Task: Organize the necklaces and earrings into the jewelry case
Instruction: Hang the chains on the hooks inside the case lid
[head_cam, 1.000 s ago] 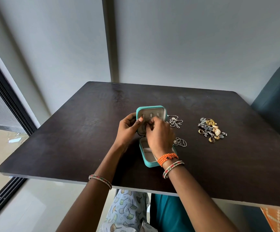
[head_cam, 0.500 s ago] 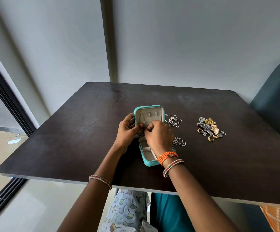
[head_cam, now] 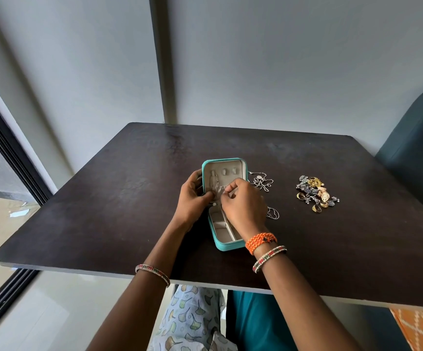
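Dark wood forms the table (head_cam: pixel 104 211), whose near edge is crossed by both forearms. Broad bare stretches are seen along its left side and towards the far edge, and more open surface lies along the near right edge. A teal jewelry case (head_cam: pixel 224 206) is stood open near the middle of the table, a little towards the near edge, with its lid raised upright and its tray lying flat towards the person. Pale lining is seen inside; a thin chain (head_cam: pixel 214 183) is hung in the lid's left part, and small tabs are set along the lid's top. The lid's left edge is gripped by the left hand (head_cam: pixel 192 198). At the gathered pocket in the lid, something small is pinched by the curled fingers of the right hand (head_cam: pixel 243 206); what it is cannot be told. Loose silver necklaces (head_cam: pixel 262 181) are laid just right of the case, and a heap of earrings (head_cam: pixel 315 193) is placed further right, well apart.
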Demonstrator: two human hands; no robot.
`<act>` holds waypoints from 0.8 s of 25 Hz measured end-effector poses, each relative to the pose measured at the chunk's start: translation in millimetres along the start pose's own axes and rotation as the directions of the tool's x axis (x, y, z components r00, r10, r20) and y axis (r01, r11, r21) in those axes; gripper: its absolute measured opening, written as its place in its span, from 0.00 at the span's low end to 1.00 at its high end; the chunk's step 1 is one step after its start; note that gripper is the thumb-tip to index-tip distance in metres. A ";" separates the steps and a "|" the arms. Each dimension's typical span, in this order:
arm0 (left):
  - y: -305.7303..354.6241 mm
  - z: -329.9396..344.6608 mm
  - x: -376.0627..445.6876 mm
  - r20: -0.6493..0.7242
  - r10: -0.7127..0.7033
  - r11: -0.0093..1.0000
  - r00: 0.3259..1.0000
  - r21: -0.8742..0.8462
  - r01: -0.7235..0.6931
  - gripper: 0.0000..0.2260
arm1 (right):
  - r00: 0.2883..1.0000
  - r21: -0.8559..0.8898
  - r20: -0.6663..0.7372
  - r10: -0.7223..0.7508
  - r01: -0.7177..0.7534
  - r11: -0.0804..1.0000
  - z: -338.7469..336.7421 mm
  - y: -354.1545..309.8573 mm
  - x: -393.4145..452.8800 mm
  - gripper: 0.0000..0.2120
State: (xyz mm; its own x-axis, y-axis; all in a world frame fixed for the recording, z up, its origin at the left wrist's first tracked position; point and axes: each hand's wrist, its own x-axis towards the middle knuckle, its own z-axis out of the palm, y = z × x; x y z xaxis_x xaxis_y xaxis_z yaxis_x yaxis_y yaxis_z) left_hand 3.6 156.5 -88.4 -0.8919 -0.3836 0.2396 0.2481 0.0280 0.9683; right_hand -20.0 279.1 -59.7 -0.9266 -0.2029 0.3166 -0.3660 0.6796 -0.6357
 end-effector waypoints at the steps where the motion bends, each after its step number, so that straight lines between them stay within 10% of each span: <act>1: -2.0 0.5 0.3 -0.004 0.018 1.000 1.000 0.016 -0.018 0.23 | 1.000 0.015 -0.012 -0.019 0.019 1.000 -1.6 1.7 0.5 0.03; 10: 0.7 0.9 0.6 -0.023 -0.108 0.984 0.994 -0.148 0.103 0.15 | 0.934 0.087 -0.345 -0.094 0.131 0.987 -12.6 17.7 4.9 0.09; 20: -3.6 -3.2 3.7 -0.023 -0.132 0.970 0.991 -0.207 0.125 0.10 | 0.999 0.294 -0.014 0.035 -0.030 0.955 -6.7 37.4 11.0 0.11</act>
State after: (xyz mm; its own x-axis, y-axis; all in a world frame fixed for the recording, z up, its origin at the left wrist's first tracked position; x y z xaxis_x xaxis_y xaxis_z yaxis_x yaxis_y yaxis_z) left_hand 0.6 152.0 -91.3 -0.9080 -0.4049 0.1079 0.2077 -0.2114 0.9551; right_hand -43.2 307.1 -75.3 -0.9377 -0.1693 0.3035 -0.3475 0.4477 -0.8239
